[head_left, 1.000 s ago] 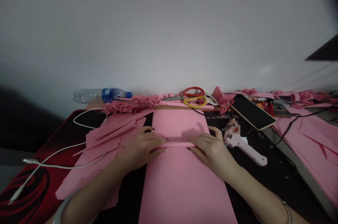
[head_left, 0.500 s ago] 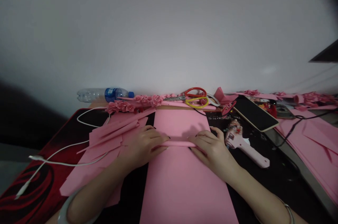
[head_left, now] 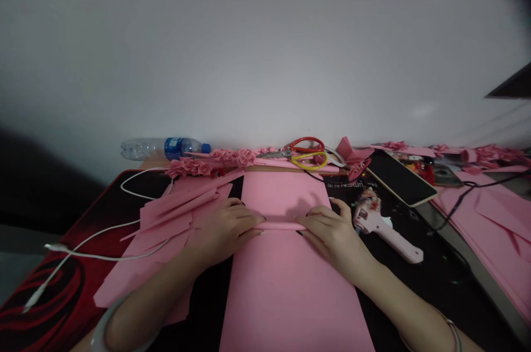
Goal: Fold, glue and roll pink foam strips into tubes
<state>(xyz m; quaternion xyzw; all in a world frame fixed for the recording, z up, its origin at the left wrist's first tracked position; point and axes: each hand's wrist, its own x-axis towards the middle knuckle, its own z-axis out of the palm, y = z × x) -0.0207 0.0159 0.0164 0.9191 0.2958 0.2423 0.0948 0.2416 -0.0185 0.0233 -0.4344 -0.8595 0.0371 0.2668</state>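
A thin roll of pink paper (head_left: 279,226) lies crosswise over a long flat pink sheet (head_left: 290,291). My left hand (head_left: 230,224) pinches the roll's left end between thumb and fingers. At the other end, my right hand (head_left: 332,233) grips it the same way, its thumb on the near side. Both hands rest low on the sheet's edges, and the middle of the roll shows between them. Whether the roll is joined to the sheet beneath cannot be made out.
Left lie pink paper pieces (head_left: 178,219) and a white cable (head_left: 108,257). A glue gun (head_left: 385,230) and phone (head_left: 402,177) are at right. Along the wall are a plastic bottle (head_left: 153,148), paper flowers (head_left: 244,157) and scissors (head_left: 307,154). More pink sheets (head_left: 498,224) lie far right.
Almost nothing differs. My left fingers have shifted very slightly on the roll; my right hand keeps its grip in the same place.
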